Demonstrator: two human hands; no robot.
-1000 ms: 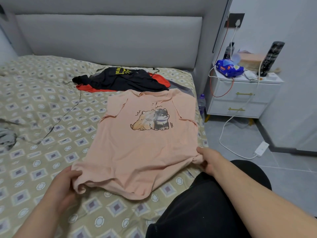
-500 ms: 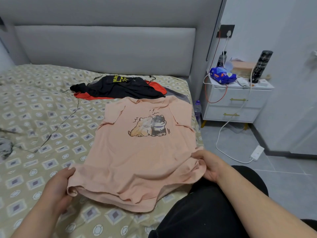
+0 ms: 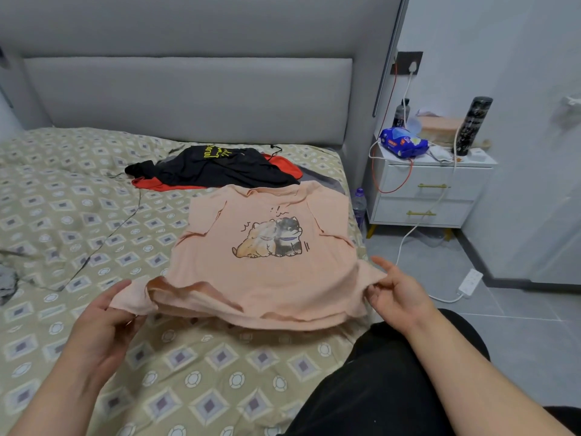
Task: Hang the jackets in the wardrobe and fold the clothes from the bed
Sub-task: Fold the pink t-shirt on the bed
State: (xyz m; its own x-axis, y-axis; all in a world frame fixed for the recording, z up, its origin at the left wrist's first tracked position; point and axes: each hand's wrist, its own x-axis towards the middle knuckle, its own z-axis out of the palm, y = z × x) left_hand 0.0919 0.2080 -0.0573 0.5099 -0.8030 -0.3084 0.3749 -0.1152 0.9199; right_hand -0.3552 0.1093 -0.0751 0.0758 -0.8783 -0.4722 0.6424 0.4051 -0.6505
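A peach T-shirt [image 3: 267, 278] with a cartoon of two dogs lies face up near the right side of the bed [image 3: 78, 221]. My left hand [image 3: 103, 322] pinches its lower left hem corner, and my right hand [image 3: 396, 297] pinches the lower right corner. The hem is lifted off the patterned cover and bunched back toward the print. Behind the shirt, by the headboard, lies a pile of black clothes [image 3: 217, 168] over something red [image 3: 283, 165].
A white nightstand [image 3: 424, 190] with bottles, a blue packet and cables stands right of the bed. A power strip [image 3: 470, 278] and its cord lie on the grey floor. A grey garment [image 3: 6, 284] shows at the left edge. My black-clad knee [image 3: 393, 388] rests at the bed's edge.
Both hands have lifted the shirt's bottom hem and carried it a little toward the headboard, so the lower part now bunches up. The view has shifted slightly.
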